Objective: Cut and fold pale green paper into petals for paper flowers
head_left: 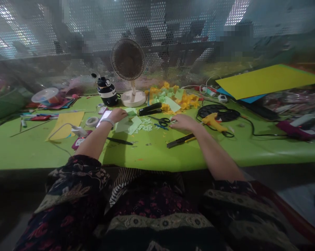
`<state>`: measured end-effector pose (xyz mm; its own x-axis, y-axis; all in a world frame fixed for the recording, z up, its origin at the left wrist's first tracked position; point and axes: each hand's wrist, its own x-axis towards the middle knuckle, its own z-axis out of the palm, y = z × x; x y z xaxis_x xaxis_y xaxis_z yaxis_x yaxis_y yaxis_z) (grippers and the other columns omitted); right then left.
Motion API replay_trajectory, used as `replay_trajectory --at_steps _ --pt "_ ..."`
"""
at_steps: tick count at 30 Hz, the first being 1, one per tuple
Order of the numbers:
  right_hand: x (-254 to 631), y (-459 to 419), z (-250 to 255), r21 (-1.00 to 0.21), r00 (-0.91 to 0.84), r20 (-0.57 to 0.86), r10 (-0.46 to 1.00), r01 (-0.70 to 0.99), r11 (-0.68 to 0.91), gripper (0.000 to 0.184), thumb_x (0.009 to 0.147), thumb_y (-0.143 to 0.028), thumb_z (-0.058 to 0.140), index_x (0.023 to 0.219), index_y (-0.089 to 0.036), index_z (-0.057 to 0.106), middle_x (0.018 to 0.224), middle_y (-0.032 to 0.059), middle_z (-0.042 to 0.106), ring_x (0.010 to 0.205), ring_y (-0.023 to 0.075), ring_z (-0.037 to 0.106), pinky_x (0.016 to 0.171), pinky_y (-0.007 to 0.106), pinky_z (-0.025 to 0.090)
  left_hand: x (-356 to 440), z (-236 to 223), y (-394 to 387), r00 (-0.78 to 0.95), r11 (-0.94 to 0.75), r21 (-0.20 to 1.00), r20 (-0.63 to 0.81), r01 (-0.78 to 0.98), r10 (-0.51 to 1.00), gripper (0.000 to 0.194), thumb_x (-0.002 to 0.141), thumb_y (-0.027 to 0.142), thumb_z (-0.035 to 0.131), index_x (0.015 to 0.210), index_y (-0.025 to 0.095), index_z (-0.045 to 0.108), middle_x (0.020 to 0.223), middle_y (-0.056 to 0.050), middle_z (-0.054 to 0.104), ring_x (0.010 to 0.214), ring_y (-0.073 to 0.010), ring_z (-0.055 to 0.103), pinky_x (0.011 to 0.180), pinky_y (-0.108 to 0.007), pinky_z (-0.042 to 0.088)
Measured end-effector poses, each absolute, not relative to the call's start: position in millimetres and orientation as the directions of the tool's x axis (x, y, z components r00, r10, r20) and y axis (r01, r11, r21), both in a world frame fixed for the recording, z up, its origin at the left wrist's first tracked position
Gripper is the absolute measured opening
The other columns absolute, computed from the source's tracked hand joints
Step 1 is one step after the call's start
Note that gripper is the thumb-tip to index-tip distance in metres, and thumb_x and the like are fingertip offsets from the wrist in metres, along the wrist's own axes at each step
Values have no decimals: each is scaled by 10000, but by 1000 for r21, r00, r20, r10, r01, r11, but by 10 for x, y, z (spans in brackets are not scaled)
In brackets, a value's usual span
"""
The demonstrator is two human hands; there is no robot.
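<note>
Currently, left hand (117,115): left of centre in the frame, fingers bent close together at the edge of a pale green sheet of thin paper (131,111); whether they pinch it, I cannot tell.
Right hand (183,122): right of centre, fingers curled narrow just beside the black-handled scissors (159,120); anything between the tips is too small to make out.
Pale green paper scraps (144,126): loose, overlapping, mid-frame between the hands.
Paper's feel: probably very light, soft, easily creased or blown about; best taken singly by an edge or corner, between thumb and forefinger, with little pressure.
Tools: a black stapler (150,108) above the scraps, a long black tool with a yellow end (176,142) below the right hand, a yellow glue gun (214,121) farther right.
Beyond: a heap of yellow-orange paper pieces (191,101) in the upper middle, a white desk fan (128,62) left of it.
</note>
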<state>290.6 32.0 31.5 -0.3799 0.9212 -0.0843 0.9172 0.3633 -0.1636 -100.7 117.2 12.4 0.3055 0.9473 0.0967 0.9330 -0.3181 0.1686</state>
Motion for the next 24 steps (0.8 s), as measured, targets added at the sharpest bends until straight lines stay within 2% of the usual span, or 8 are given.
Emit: replay_trajectory --at_steps 3,8,11,14,16,18,21,24 --pt "2896 307 328 -141 -376 -86 922 921 363 386 936 -423 612 1205 -168 715 1245 149 714 1095 313 669 808 350 501 -932 146 1106 252 -258 79 81 963 964 385 935 318 475 1091 154 787 1140 -147 765 1053 -277 677 909 -329 463" --pt "2895 295 331 -166 -367 -75 927 921 351 362 924 -420 629 1192 -200 733 1231 133 726 1083 314 681 819 353 509 -872 185 1070 157 -166 69 127 984 979 375 925 357 525 1093 146 786 1137 -171 763 1070 -323 683 889 -360 468" --pt "2898 301 327 -187 -359 -68 931 921 342 362 931 -407 629 1199 -188 735 1229 142 728 1081 319 687 850 371 522 -894 250 1070 103 -131 106 240 986 965 393 945 400 505 1103 163 776 1153 -149 765 1082 -311 679 887 -343 469" --pt "2872 303 332 -220 -336 47 941 915 338 358 942 -383 627 1211 -171 732 1251 158 718 1112 319 679 918 404 528 -830 368 972 57 -141 195 382 971 922 414 986 413 458 1135 173 759 1168 -122 765 1065 -270 686 905 -314 470" --pt "2822 283 335 -331 -328 183 927 867 372 384 949 -364 626 1272 -170 703 1253 154 720 1098 290 689 954 403 530 -683 448 806 115 -247 241 457 939 882 413 1004 387 443 1182 165 743 1211 -115 752 1082 -248 685 939 -305 468" --pt "2739 239 322 -510 -322 303 897 740 439 486 951 -366 629 1400 -179 618 1199 129 744 995 236 721 929 373 555 -461 502 564 226 -382 233 502 894 835 411 1017 365 427 1223 173 727 1269 -110 728 1141 -248 664 978 -321 463" --pt "2580 155 248 -689 -342 393 854 505 519 662 929 -468 645 1528 -237 484 1050 65 783 736 167 715 769 329 607 -97 518 170 392 -519 193 456 833 799 392 1024 359 418 1196 212 738 1275 -114 707 1164 -262 637 941 -356 488" --pt "2446 108 128 -784 -373 434 820 292 548 545 925 -509 611 1406 -254 628 978 26 788 641 128 691 664 302 633 133 472 -83 373 -481 184 422 857 826 360 1008 391 454 1115 242 764 1122 -141 703 1093 -285 635 836 -369 505"
